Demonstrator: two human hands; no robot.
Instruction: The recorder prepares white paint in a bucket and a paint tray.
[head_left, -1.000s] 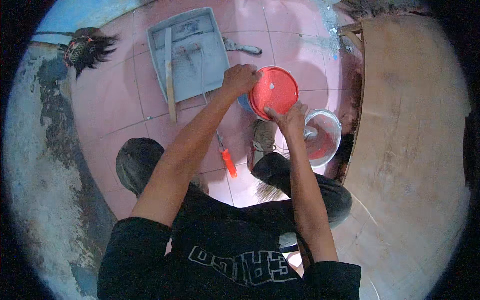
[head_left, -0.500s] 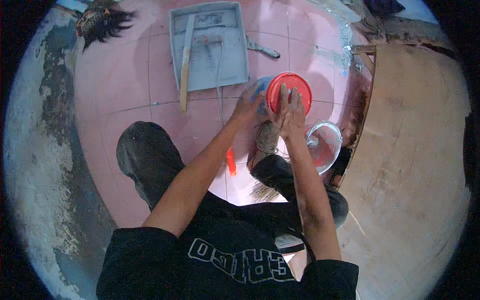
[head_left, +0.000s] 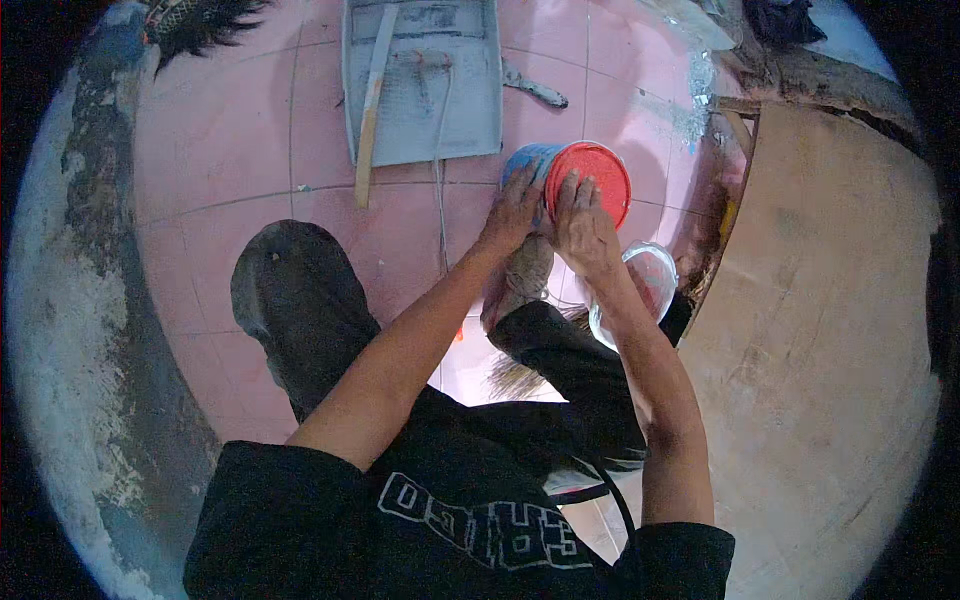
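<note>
A paint can with a blue side (head_left: 528,157) and a red lid (head_left: 607,178) is tipped over, its lid turned to the right. My left hand (head_left: 512,212) is closed against the can's side, fingers along its near part. On the lid lies my right hand (head_left: 585,232), fingers reaching over the red face and its palm at the near rim. My foot (head_left: 525,272) is just below the can. Close to my right forearm stands a clear plastic tub or bucket (head_left: 652,275), reddish inside. The can's underside is hidden.
A grey paint tray (head_left: 420,130) lies ahead on pink tiles, with a wooden stick (head_left: 373,115) and a thin-handled roller frame (head_left: 440,160) across it. Beside it is a paint-smeared brush (head_left: 540,92). Broom bristles (head_left: 515,375) show near my leg. A brown board (head_left: 820,300) bounds the right.
The can has tipped further and shifted slightly right, showing more of its blue side. Both hands have moved with it. The orange object near my legs is now mostly hidden by my left forearm.
</note>
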